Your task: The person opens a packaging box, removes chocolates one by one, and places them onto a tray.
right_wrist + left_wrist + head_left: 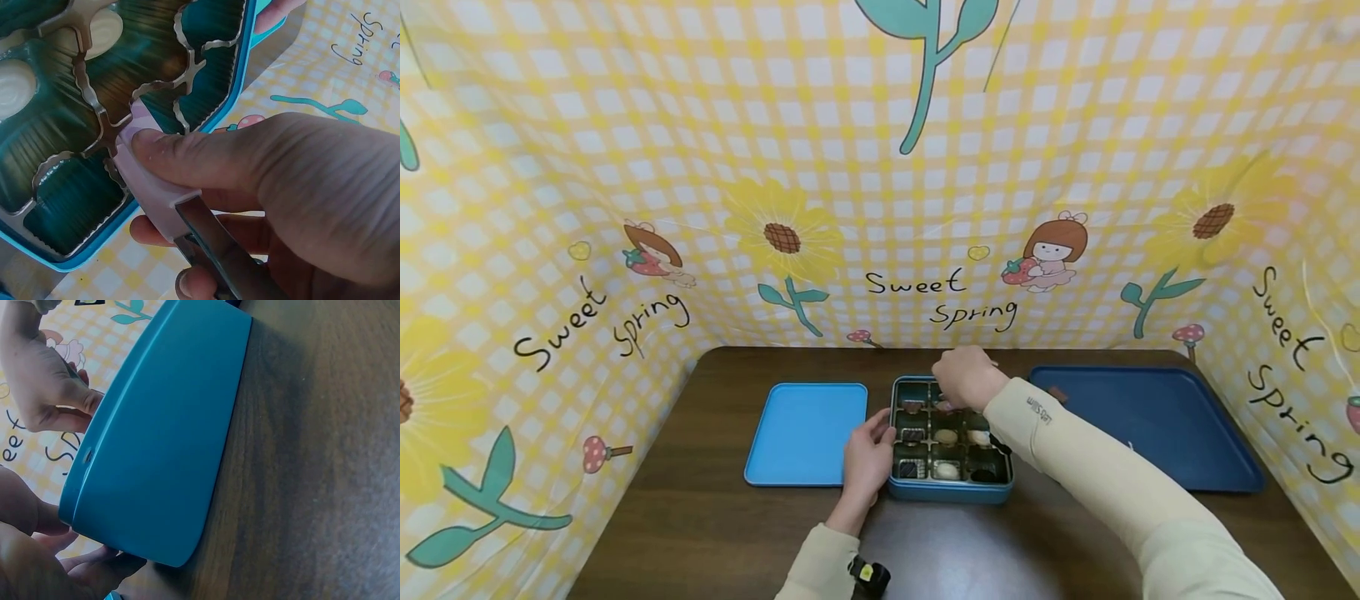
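A blue box with a divided insert stands on the table, several of its compartments holding pale or dark round pieces. At its left side my left hand grips the wall, thumb near the rim; the left wrist view shows these fingers against the box's end. Over the box's far part, my right hand pinches tongs with pale pink tips and metal arms. The tips point down into the insert near a far compartment. Whether they hold anything is hidden.
Left of the box lies a light blue lid, flat on the brown table. A dark blue tray lies to the right, partly behind my right sleeve, with a small brown piece near its left edge. A patterned cloth surrounds the table.
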{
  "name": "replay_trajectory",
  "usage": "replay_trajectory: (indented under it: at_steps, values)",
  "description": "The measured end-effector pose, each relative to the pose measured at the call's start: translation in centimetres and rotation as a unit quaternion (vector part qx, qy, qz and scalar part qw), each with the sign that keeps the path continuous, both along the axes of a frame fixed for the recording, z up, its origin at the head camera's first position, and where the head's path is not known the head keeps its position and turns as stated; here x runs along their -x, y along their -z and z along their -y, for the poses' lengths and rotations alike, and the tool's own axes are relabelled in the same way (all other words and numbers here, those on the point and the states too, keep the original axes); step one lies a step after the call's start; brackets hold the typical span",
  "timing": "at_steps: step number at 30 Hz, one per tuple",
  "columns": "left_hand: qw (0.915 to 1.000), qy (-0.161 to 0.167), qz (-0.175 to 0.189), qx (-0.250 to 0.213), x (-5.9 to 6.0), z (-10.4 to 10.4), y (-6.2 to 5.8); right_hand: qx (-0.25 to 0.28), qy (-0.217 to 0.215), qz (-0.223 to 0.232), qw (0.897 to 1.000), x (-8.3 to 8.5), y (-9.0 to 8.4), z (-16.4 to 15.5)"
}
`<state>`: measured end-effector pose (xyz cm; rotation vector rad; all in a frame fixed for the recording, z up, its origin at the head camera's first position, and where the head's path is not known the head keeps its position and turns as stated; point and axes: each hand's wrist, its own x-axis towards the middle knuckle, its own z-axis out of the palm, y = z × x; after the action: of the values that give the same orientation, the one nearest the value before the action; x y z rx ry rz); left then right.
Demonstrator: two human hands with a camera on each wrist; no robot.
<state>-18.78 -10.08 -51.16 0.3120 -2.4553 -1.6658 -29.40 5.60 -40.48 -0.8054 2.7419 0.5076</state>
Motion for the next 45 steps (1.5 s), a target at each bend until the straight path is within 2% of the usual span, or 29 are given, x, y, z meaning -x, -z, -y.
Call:
replay_trajectory:
  at_steps: [15, 23, 35, 45]
  values:
    - [1.0, 0.002, -0.003, 0.004, 0.1, 0.2, 0.1, -0.012, -0.004, 0.047, 0.999, 1.3, -0.4, 0.2]
    - [1.0, -0.004, 0.007, 0.006, 0.1, 0.3, 0.2, 0.004, -0.01, 0.036, 0.999, 0.9, -0.1, 0.0]
    - [1.0, 0.005, -0.001, 0.007, 0.0, 0.3, 0.1, 0.007, -0.049, -0.016, 0.999, -0.5, -0.1, -1.4]
    - [1.0, 0.004, 0.007, 0.0, 0.2, 0.3, 0.1, 0.033, -0.029, -0.023, 0.999, -1.0, -1.4, -2.4]
